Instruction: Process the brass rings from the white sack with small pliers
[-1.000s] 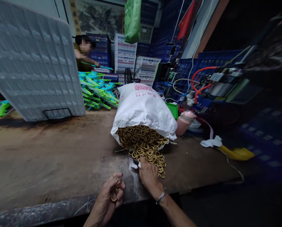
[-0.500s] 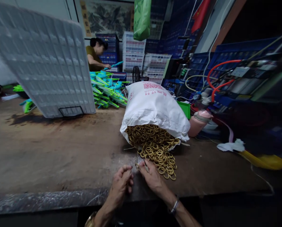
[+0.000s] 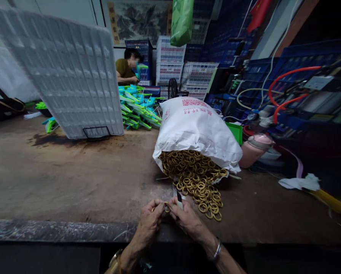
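Observation:
My left hand (image 3: 151,220) is closed, thumb and fingers pinching a brass-coloured ring (image 3: 167,207) over the table's front part. Opposite it, the fingertips of my right hand (image 3: 189,220) meet the same ring. A small flat tool (image 3: 179,200) with a dark tip and a pale lower part sticks up from my right hand; its kind is unclear. Just beyond my hands, many loose rings (image 3: 201,190) spill from the mouth of a white woven sack (image 3: 196,125) with red print, which lies on its side.
A ribbed, translucent plastic panel (image 3: 73,76) leans in a black wire stand (image 3: 96,132) on the wooden table (image 3: 73,179). Behind are piled green-and-blue plastic pieces (image 3: 139,106) and a co-worker (image 3: 126,70). A pink bottle (image 3: 256,150) and hoses stand at the right.
My hands have come together, and the ring is now between their fingertips. The tool in my right hand shows more. The whole view has shifted, with things appearing farther right.

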{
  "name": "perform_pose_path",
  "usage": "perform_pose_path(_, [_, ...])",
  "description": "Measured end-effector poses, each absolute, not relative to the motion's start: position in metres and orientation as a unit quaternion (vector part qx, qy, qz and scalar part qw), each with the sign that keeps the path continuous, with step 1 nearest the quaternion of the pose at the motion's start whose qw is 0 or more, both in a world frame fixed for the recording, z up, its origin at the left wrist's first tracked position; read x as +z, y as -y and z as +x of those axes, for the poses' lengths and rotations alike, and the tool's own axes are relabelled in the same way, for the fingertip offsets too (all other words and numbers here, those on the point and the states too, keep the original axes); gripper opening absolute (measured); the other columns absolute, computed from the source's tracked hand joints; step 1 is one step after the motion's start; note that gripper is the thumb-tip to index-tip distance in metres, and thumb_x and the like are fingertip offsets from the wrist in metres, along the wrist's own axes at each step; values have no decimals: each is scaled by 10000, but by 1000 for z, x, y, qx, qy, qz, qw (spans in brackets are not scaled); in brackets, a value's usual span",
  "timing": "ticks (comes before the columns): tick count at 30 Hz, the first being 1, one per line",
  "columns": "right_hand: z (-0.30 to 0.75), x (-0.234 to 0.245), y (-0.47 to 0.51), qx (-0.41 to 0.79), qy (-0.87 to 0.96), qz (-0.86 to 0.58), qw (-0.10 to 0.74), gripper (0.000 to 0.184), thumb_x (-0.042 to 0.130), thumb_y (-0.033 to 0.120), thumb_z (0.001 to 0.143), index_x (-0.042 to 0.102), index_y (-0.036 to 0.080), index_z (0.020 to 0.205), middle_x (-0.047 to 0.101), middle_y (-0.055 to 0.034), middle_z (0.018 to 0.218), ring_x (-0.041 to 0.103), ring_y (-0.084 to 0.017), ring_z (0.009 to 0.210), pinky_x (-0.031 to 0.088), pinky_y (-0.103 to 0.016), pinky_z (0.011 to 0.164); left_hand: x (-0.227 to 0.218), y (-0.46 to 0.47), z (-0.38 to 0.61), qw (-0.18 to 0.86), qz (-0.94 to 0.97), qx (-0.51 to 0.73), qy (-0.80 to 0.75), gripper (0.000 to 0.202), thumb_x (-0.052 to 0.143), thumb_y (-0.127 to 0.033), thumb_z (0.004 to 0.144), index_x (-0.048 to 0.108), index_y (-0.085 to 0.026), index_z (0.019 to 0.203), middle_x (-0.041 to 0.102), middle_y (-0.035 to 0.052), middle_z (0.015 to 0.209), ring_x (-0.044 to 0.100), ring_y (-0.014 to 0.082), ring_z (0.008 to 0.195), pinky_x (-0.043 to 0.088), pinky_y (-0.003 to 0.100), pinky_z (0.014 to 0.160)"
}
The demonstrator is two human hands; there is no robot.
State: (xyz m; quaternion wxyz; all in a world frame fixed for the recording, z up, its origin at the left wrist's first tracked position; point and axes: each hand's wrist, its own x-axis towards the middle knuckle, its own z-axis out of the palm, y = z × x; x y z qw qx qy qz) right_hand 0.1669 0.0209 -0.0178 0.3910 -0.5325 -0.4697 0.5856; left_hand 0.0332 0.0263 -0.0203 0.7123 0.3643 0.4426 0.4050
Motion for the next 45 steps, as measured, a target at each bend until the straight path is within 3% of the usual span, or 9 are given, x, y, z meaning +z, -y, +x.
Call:
perform_pose_path(3, [163, -19, -20, 601, 441, -544, 385, 348, 443, 530, 753, 425, 197, 656, 372, 94, 448, 222, -34, 331, 170, -176, 337, -18, -25, 35, 674, 390, 421, -464, 304, 614, -446, 673, 493, -169, 641, 379, -96, 435, 236, 27, 352, 183, 175, 367])
perform_pose_path(7, [161, -23, -19, 604, 428, -558, 377, 423, 373, 582, 767, 422, 190, 617, 370, 85, 435, 223, -32, 315, 161, -174, 318, -18, -23, 39, 658, 427, 420, -456, 283, 587, -421, 702, 512, -159, 627, 480, -56, 484, 298, 40, 392, 207, 178, 390])
perform_pose_path(9, [163, -26, -21, 586, 437, -567, 379, 368, 400, 542, 761, 428, 191, 653, 407, 79, 459, 244, -37, 328, 178, -175, 328, -18, -22, 39, 673, 431, 404, -444, 277, 574, -424, 714, 517, -160, 651, 493, -51, 505, 303, 39, 388, 208, 177, 385])
perform_pose_path(15, [169, -27, -26, 452, 545, -591, 386, 205, 489, 362, 732, 461, 180, 641, 430, 56, 537, 379, -77, 513, 318, -187, 489, -22, -20, 34, 712, 437, 343, -429, 352, 479, -502, 766, 475, -176, 634, 339, -96, 397, 247, 40, 335, 182, 166, 345])
perform_pose_path(26, [167, -23, -24, 510, 538, -562, 367, 223, 417, 357, 798, 473, 184, 669, 449, 55, 524, 386, -81, 480, 312, -194, 483, -35, -17, 32, 743, 393, 365, -401, 304, 492, -457, 785, 456, -174, 679, 391, -82, 485, 243, 24, 341, 179, 150, 323])
perform_pose_path(30, [166, -25, -22, 457, 548, -598, 365, 203, 377, 308, 806, 479, 186, 680, 435, 53, 524, 390, -91, 485, 307, -201, 489, -33, -17, 31, 735, 390, 378, -407, 310, 503, -469, 775, 442, -178, 689, 412, -78, 509, 260, 22, 354, 197, 144, 333])
perform_pose_path(35, [166, -27, -13, 316, 677, -604, 278, 136, 377, 159, 756, 491, 194, 690, 496, 21, 590, 439, -114, 556, 286, -215, 537, -31, -15, 32, 723, 389, 390, -418, 319, 525, -487, 751, 419, -190, 707, 433, -77, 551, 290, 26, 375, 226, 141, 346])
perform_pose_path(38, [166, -26, -9, 269, 712, -613, 213, 198, 379, 74, 671, 516, 200, 740, 550, 8, 642, 472, -121, 593, 274, -220, 559, -28, -15, 32, 717, 399, 392, -416, 319, 515, -499, 752, 422, -194, 722, 445, -74, 572, 298, 30, 385, 238, 144, 356])
perform_pose_path(45, [166, -22, -10, 253, 738, -607, 151, 281, 365, 66, 658, 540, 200, 833, 593, -6, 682, 509, -131, 619, 268, -223, 558, -25, -15, 31, 704, 428, 380, -421, 334, 500, -502, 760, 414, -189, 680, 365, -98, 471, 247, 28, 360, 199, 148, 348])
